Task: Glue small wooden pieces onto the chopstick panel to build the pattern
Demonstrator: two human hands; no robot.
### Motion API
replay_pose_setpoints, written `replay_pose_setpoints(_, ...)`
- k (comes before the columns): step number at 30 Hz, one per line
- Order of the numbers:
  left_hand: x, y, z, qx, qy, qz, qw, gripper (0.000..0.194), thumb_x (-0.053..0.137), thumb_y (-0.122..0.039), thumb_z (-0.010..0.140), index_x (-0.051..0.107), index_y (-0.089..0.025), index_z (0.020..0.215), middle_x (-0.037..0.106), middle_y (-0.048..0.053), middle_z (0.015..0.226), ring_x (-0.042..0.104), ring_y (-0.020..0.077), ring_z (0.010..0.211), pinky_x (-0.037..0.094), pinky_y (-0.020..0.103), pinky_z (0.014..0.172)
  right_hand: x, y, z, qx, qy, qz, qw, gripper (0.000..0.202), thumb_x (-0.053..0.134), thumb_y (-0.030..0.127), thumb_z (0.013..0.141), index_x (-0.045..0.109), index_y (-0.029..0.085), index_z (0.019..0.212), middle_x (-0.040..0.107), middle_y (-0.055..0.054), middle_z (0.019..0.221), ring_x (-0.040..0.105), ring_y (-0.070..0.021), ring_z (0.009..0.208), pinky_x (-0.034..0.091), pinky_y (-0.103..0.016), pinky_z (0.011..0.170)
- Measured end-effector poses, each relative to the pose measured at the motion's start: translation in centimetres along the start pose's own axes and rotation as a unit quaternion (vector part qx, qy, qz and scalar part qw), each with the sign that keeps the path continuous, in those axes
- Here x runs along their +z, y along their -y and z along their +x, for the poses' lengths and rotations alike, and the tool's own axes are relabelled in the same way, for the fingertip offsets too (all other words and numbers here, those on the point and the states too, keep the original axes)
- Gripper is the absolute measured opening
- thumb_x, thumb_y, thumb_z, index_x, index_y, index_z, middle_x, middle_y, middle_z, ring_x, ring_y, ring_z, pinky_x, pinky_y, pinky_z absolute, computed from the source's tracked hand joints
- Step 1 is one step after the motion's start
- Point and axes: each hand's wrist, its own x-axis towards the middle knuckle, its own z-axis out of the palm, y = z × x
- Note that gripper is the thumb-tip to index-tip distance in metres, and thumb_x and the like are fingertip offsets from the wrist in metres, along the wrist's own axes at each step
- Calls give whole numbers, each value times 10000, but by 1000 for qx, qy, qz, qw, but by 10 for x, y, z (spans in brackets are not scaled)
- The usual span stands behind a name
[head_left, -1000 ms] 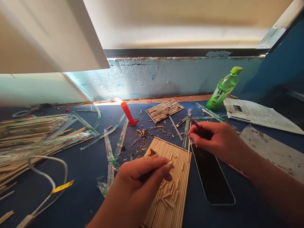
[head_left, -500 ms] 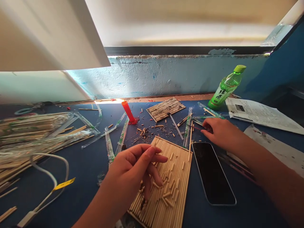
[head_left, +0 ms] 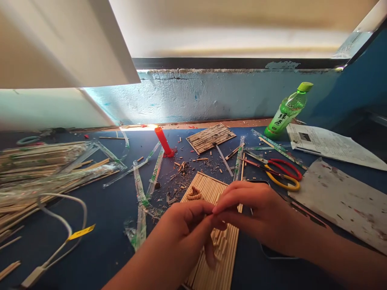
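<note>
My left hand (head_left: 190, 229) and my right hand (head_left: 250, 205) meet above a panel of thin wooden sticks (head_left: 208, 183) laid side by side. Both pinch at the fingertips, which touch; whatever is between them is too small or hidden to make out. Short cut stick pieces (head_left: 222, 241) lie loose on the panel, partly covered by the fingers. A small curved row of stick pieces (head_left: 194, 194) rests on its upper left part. Beneath my right hand, a phone (head_left: 281, 251) is mostly hidden. Scissors (head_left: 284, 173) with red and yellow handles lie beyond that hand.
A red candle (head_left: 162, 141) stands at the back beside a smaller, darkened stick panel (head_left: 211, 138). Plastic wrappers and debris (head_left: 183, 169) are scattered around. Bundled sticks (head_left: 39, 169) and a white cable (head_left: 83, 213) are left; a green bottle (head_left: 286, 114) and papers (head_left: 338, 147) are right.
My right hand has moved left from the scissors to meet my left hand, uncovering the scissors and covering much of the phone. My left hand has shifted slightly right and down, its fingertips now pinched.
</note>
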Motion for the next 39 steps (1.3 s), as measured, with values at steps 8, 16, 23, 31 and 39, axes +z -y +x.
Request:
replay_pose_setpoints(8,-28,0,12,78,-97,-154,980,274,613,-277,930,600,-156,1175,708,125,1126,696,166,845,566,229,651,-15,-25,10,83,5,-140,987,98,632,281,882,701,236,934,712,17,843,616,-127,736,439,-252,653)
replay_pose_setpoints(16,-33,-10,10,80,-182,-49,979,247,719,-351,855,638,-151,975,764,83,942,692,126,653,562,206,611,-13,-37,12,61,65,-209,974,129,618,201,867,709,217,957,703,-28,920,622,-165,836,456,-299,768)
replay_pose_setpoints(23,-35,-8,7,101,-250,70,960,256,775,-390,786,721,-210,961,737,7,768,654,126,642,501,181,538,-11,-37,11,15,47,-213,976,152,587,243,912,691,213,1019,680,-56,997,615,-185,935,468,-324,846)
replay_pose_setpoints(31,-36,-6,7,116,-245,64,961,230,746,-372,818,722,-213,983,748,15,791,685,146,717,531,206,612,-36,-55,44,25,-84,-352,932,147,560,268,897,613,184,1006,666,-89,962,614,-211,846,463,-344,786)
replay_pose_setpoints(39,-39,-6,13,131,-258,72,954,278,737,-377,823,686,-185,1016,747,41,882,697,162,769,558,248,692,-41,-88,87,160,-82,-356,917,214,637,369,810,571,186,897,690,-79,808,626,-215,727,410,-312,638)
